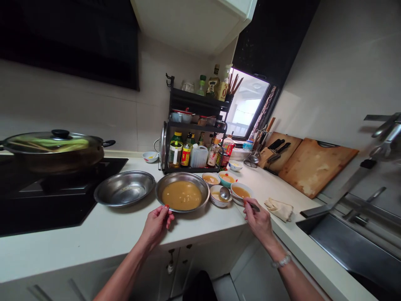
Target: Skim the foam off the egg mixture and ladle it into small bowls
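Note:
With thumb and fingertips, my left hand (158, 221) grips the near rim of a wide steel basin (181, 177) holding cloudy yellow-brown liquid. My right hand (258, 215) is closed round the handle of a metal ladle (224, 192). The ladle's head is over a small patterned bowl (220, 204) with some liquid in it; what the ladle itself contains is unclear. Close by, a white bowl (251, 195), a turquoise bowl (224, 183) and another small bowl (203, 178) hold orange-yellow liquid. Left of the basin stands a second steel basin (125, 189).
A lidded pan (56, 156) sits on the black stove at left. Behind the bowls is a black rack (194, 125) with bottles. A folded cloth (279, 209), knife block (270, 155), cutting board (318, 165) and sink (354, 251) are at right.

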Motion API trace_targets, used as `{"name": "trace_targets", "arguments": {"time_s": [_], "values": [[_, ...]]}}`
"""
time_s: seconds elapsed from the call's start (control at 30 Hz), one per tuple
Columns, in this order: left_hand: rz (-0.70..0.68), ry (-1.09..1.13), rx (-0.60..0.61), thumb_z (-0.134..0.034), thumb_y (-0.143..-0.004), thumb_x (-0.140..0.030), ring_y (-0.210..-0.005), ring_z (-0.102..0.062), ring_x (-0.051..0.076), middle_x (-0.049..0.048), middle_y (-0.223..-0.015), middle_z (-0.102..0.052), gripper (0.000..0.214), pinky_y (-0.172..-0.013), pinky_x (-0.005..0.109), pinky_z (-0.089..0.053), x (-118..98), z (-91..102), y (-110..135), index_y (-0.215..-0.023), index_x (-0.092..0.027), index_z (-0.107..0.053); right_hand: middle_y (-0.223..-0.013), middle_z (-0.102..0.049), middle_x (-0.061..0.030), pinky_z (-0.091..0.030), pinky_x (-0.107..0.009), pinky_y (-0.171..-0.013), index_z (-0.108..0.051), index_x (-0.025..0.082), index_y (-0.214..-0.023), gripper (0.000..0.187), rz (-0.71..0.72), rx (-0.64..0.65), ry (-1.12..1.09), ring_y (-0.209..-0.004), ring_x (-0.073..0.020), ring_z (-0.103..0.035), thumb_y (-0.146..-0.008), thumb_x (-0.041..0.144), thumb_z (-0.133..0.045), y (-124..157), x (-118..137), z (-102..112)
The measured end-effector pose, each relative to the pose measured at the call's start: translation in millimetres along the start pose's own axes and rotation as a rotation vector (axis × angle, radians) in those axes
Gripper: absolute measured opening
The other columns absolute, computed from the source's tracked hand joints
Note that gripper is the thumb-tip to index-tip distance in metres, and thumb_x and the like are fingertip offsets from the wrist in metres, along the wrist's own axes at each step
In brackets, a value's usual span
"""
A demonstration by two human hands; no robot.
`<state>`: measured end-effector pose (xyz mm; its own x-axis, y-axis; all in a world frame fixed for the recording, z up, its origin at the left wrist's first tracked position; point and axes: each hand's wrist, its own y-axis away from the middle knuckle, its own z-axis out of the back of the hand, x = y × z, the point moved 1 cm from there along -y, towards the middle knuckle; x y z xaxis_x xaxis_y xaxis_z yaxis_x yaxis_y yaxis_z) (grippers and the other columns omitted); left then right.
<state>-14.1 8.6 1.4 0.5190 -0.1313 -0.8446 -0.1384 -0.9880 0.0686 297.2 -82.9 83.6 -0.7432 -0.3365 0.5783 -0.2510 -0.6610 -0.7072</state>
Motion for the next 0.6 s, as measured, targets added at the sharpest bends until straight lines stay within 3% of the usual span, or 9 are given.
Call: {"name": "trace_targets", "arguments": {"time_s": [0.1, 0.2, 0.3, 0.6], "values": [[0.002, -0.003, -0.005, -0.081, -0.054, -0.054, -0.038, -0.044, 0.004, 0.0007, -0.049, -0.061, 0.048, -0.037, 0.016, -0.032, 0, -0.2, 0, -0.064, -0.012, -0.059, -0.061, -0.066, -0.0028, -0.051, -0.027, -0.04, -0.062, 0.018, -0.09, 0.033, -0.158, -0.003, -0.103, -0.044, -0.0167, -0.061, -0.083, 0.049, -0.055, -1, -5, -3], [0.004, -0.004, -0.005, -0.081, -0.055, -0.053, -0.038, -0.044, 0.005, 0.0009, -0.049, -0.061, 0.048, -0.037, 0.016, -0.032, 0, 0.2, 0, -0.063, -0.012, -0.059, -0.047, -0.06, 0.0005, -0.049, -0.028, -0.039, -0.058, 0.018, -0.084, 0.038, -0.318, -0.129, -0.229, -0.038, -0.0178, -0.058, -0.077, 0.056, -0.059, -5, -13, -6], [0.002, 0.003, -0.001, -0.081, -0.055, -0.053, -0.038, -0.045, 0.005, 0.0012, -0.049, -0.062, 0.047, -0.037, 0.016, -0.032, 0, 1.0, 0, -0.063, -0.012, -0.059, -0.047, -0.061, -0.0005, -0.047, -0.027, -0.036, -0.056, 0.018, -0.08, 0.044, -0.404, -0.215, -0.291, -0.037, -0.0179, -0.058, -0.071, 0.06, -0.064, -11, -20, -7], [0.002, 0.006, 0.006, -0.08, -0.056, -0.052, -0.038, -0.045, 0.004, 0.0011, -0.05, -0.062, 0.046, -0.037, 0.016, -0.032, 1, 0.6, -2, -0.063, -0.012, -0.059, -0.047, -0.061, -0.0004, -0.045, -0.027, -0.035, -0.057, 0.018, -0.081, 0.049, -0.341, -0.237, -0.255, -0.036, -0.0178, -0.057, -0.07, 0.066, -0.064, -15, -12, -1]]}}
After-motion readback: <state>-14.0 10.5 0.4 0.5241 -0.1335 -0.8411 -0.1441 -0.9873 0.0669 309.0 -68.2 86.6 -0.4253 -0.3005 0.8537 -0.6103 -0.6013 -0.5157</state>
